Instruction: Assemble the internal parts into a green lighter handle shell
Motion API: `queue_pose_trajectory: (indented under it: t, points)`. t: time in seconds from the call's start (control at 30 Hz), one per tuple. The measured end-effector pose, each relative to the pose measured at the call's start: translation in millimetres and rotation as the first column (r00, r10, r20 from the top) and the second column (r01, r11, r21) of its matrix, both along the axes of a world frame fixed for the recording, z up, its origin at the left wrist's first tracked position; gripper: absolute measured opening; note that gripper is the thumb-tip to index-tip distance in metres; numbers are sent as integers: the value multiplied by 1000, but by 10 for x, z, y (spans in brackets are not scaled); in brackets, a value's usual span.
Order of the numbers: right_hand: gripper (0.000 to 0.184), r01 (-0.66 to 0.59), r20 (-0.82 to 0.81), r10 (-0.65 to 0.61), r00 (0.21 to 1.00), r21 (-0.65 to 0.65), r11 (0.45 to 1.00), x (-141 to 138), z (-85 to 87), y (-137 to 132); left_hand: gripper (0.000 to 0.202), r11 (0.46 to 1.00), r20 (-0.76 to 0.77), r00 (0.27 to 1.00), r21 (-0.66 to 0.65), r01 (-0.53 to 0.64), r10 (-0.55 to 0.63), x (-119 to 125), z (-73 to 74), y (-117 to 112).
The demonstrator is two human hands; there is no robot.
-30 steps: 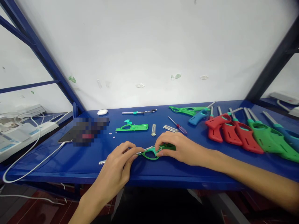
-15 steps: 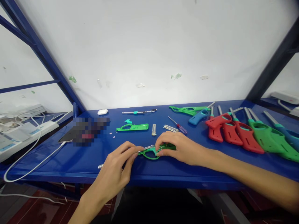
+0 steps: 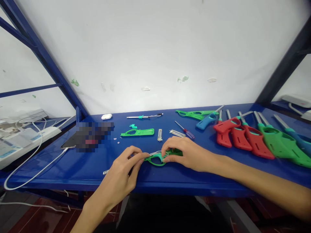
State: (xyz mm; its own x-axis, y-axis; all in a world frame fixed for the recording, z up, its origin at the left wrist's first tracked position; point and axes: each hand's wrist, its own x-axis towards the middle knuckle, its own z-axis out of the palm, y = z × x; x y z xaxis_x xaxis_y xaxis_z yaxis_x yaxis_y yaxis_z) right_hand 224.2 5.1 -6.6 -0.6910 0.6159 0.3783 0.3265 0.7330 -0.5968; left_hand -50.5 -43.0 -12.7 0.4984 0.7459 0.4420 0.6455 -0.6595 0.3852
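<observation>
Between my hands, low over the front of the blue table, is an opened green lighter shell [image 3: 156, 164] with a teal trigger and pale wires in it. My left hand [image 3: 126, 170] pinches its nozzle end, and a metal tube tip [image 3: 105, 172] shows beyond that hand. With thumb and fingers closed, my right hand [image 3: 181, 152] grips the shell around the trigger and covers part of the handle. Behind them lie another green shell half [image 3: 143, 132], a teal trigger piece [image 3: 132, 126], a metal tube with wires [image 3: 138, 117] and two clear fuel tanks [image 3: 159, 135].
A screwdriver [image 3: 188, 133] rests behind my right hand. Several red, green and blue lighters [image 3: 259, 145] crowd the right side, near more green shell parts [image 3: 188, 115]. At left are a phone [image 3: 70, 141] on a white cable, a white case [image 3: 106, 116] and a power strip [image 3: 31, 142].
My left hand and the metal tube tip have shifted very slightly to the right. My right hand keeps its place on the shell, and the other parts lie as before.
</observation>
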Motion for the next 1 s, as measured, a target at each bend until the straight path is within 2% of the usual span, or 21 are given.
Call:
queue_pose_trajectory:
  t: [0.37,1.0]
  points:
    - [9,3,-5,-3,1000,-14,1000,11,18,-22,21,998,6,998,-24,-58,58,15,-6,6]
    - [9,5,-3,-5,1000,-12,1000,9,14,-21,23,999,-16,999,-18,-33,32,-46,-4,24]
